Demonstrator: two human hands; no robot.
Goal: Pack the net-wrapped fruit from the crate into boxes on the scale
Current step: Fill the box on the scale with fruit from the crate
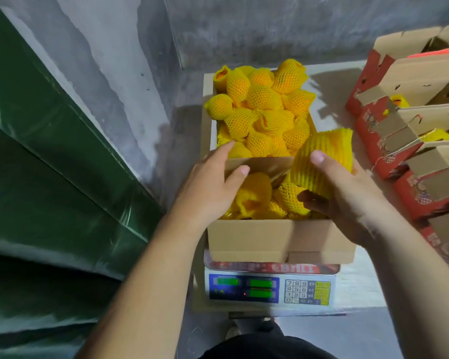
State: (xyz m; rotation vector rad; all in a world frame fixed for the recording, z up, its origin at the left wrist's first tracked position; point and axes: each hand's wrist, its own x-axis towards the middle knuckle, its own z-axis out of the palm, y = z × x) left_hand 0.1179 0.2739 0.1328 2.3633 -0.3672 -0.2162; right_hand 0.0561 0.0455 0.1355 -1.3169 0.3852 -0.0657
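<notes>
- While we lower the net-wrapped fruit (322, 156) toward the box (275, 237) on the scale (270, 288), our main worry is the fill: fruit already lies thick inside, so a new piece set on top could roll over the near wall or slip toward the right edge.
- If we let go too early, the foam net gives little friction, and we judge the fruit could drop onto the desk (358, 288) or knock its neighbours loose.
- Pressing hard on the box wall with either hand would load the scale and spoil the reading; the green displays are too blurred for us to read any figure.
- Our left hand (213, 182) rests on the far-left part of the box, thumb lying over the cardboard divider, fingers (227, 147) straight and reaching into the heaped crate (208, 130) behind, touching a netted fruit there without closing round it.
- Our right hand (347, 193) comes in from the right, palm turned inward. Its thumb presses the top of the held fruit and its fingers (313, 200) curl under it, so the piece is cupped just above the right half of the box, touching the fruit below or nearly so; we cannot tell which.
- Both forearms run up from the bottom of the view, converging on the box.
- Red-printed cartons (410, 141) stand open along the right side, some showing yellow netting inside.
</notes>
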